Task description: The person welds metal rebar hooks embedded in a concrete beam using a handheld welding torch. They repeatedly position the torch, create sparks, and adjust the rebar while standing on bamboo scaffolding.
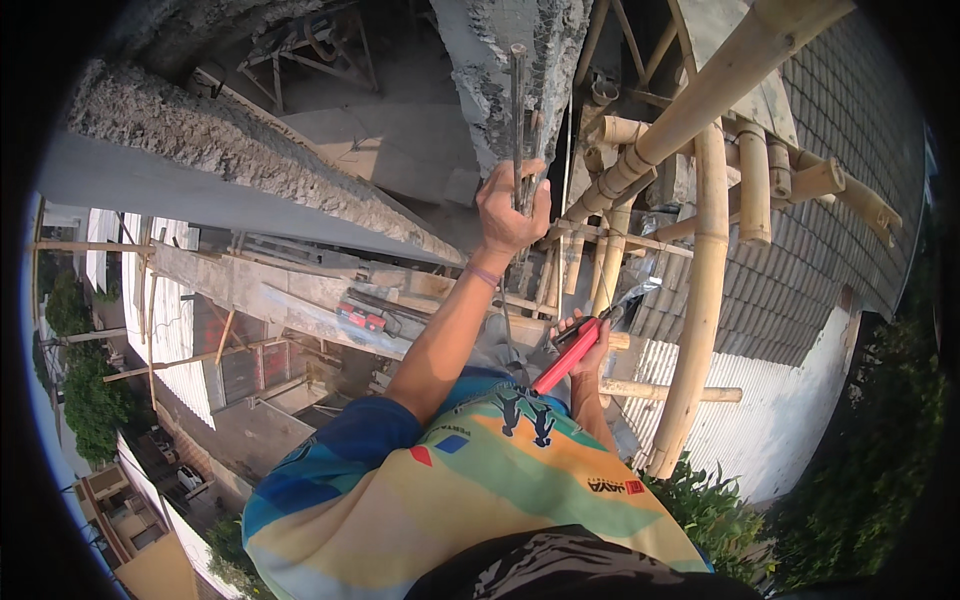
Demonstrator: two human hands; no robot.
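Observation:
My left hand [512, 208] is closed around upright steel rods [518, 110] in front of a rough grey concrete column [500, 60]. The fingers wrap the rods at their lower part, and the top end of one stands free above the fist. Lower and closer to my body, my right hand [594, 350] grips a red-handled tool [568, 358]. Its red handle slants toward my shirt; what sort of tool it is, I cannot make out. Behind that hand is a crumpled silvery sheet [640, 285].
Bamboo scaffold poles [708, 270] cross on the right, over a tiled roof [770, 260] and corrugated sheets [760, 410]. To the left runs a rough-edged concrete beam [250, 160]. A red and black object [362, 316] lies on a plank ledge [300, 300]. Ground and trees show far below.

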